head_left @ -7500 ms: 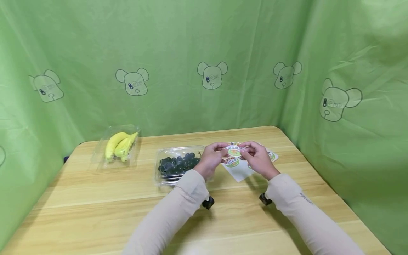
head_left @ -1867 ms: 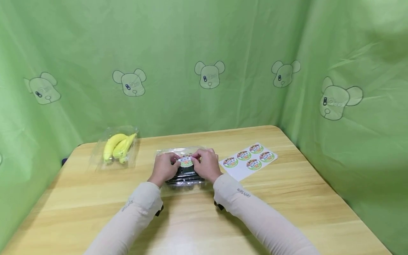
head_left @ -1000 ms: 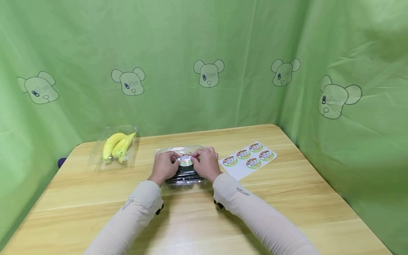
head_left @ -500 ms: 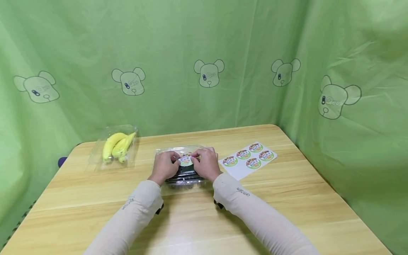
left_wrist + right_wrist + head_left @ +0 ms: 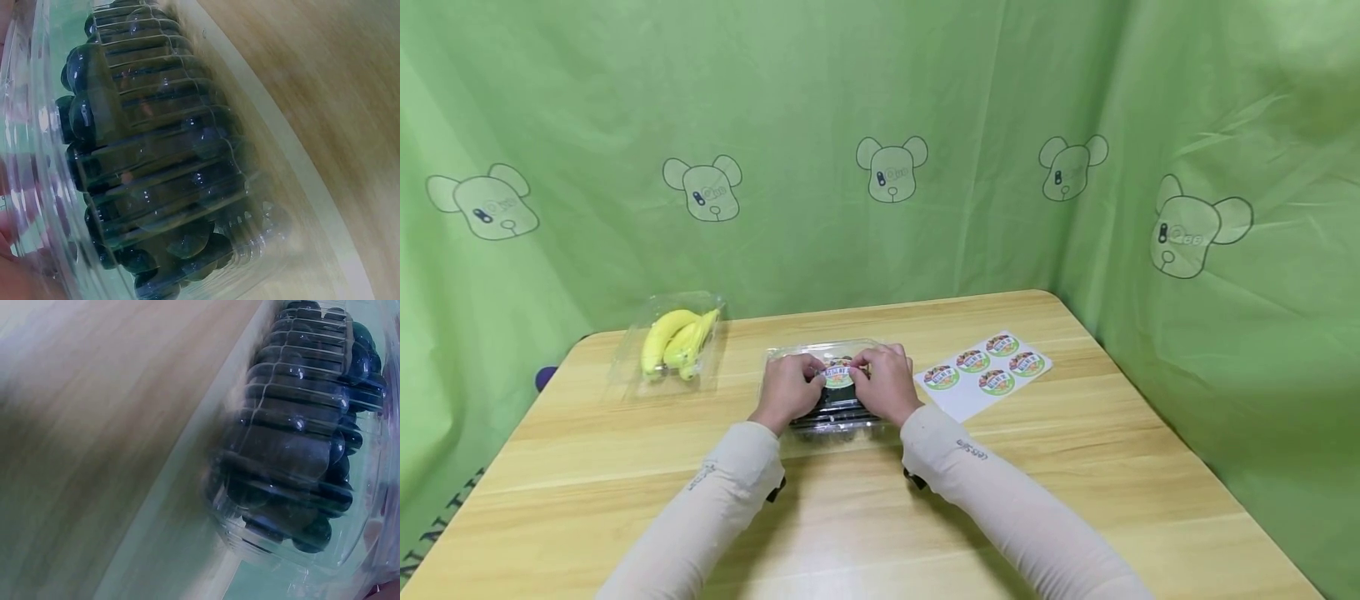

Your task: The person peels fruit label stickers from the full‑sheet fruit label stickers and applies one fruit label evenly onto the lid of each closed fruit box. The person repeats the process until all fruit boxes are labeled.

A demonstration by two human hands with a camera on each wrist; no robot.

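Note:
A clear plastic box (image 5: 838,427) of dark grapes (image 5: 147,150) sits on the table in front of me. Over its lid lies a round fruit sticker (image 5: 837,374), with white lettering band and green lower part. My left hand (image 5: 787,390) pinches the sticker's left edge between thumb and fingers. At the right edge, my right hand (image 5: 886,383) pinches it the same way. Whether the sticker touches the lid is not plain. Both wrist views show the ribbed side of the box (image 5: 294,425) with grapes inside; the hands barely show there.
A white sheet (image 5: 958,406) bearing several round stickers lies right of the box. Bananas (image 5: 673,342) in a clear plastic box stand at the back left. Green curtains (image 5: 797,250) hang behind and beside the wooden table (image 5: 880,533).
Since the earliest frame, both hands have carried the sticker left from above the sheet to the grape box's lid. Over the last second they have stayed almost still there.

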